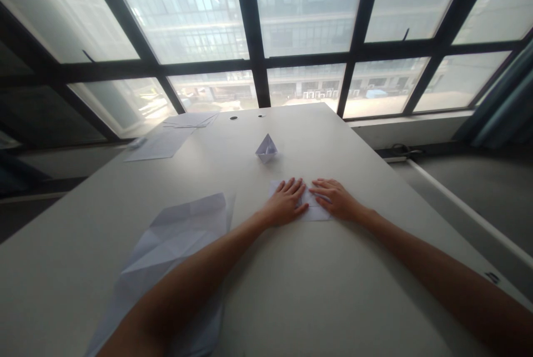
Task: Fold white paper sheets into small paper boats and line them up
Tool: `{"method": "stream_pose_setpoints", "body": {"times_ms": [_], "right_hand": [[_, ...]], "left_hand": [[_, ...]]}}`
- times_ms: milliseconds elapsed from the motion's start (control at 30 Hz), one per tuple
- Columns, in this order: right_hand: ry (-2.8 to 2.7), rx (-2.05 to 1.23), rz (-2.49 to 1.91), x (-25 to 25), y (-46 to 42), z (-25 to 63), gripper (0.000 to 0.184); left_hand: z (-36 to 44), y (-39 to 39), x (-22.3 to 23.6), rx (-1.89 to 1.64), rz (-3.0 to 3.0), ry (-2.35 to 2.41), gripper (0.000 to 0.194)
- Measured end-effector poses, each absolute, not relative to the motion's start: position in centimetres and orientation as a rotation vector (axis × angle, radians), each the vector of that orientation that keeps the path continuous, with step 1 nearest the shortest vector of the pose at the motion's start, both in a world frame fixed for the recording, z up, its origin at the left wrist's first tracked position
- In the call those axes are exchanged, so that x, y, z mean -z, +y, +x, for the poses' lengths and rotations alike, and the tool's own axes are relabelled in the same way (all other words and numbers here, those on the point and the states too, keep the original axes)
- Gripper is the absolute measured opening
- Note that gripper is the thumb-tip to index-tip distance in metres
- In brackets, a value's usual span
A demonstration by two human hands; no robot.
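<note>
My left hand [286, 201] and my right hand [334, 198] lie side by side on a small folded piece of white paper [315, 212] on the pale table [300, 279]. Both hands rest flat, fingers stretched out and pressing the paper down. The paper shows between and just below the hands; most of it is hidden under them. A finished folded paper boat [266, 148] stands upright a little beyond the hands, apart from them.
A large creased sheet of paper [175, 246] lies at the near left, partly under my left forearm. More flat sheets [166, 137] lie at the far left corner. Two small holes [234, 117] mark the table's far edge, below the big windows.
</note>
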State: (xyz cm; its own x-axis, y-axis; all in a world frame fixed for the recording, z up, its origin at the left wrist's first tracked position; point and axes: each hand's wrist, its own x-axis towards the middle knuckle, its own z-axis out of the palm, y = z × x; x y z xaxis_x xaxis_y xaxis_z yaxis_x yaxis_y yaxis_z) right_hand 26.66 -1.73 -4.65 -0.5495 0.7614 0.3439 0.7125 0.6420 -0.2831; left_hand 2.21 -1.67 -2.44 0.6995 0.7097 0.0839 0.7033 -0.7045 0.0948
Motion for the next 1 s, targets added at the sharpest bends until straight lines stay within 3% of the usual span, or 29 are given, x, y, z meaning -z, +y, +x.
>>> {"method": "stream_pose_setpoints", "body": {"times_ms": [1000], "right_hand": [[-2.411, -0.146, -1.153, 4.67, -1.81, 26.56, 0.038]], "left_hand": [[2.17, -1.82, 2.26, -0.182, 2.828, 1.197, 0.069]]}}
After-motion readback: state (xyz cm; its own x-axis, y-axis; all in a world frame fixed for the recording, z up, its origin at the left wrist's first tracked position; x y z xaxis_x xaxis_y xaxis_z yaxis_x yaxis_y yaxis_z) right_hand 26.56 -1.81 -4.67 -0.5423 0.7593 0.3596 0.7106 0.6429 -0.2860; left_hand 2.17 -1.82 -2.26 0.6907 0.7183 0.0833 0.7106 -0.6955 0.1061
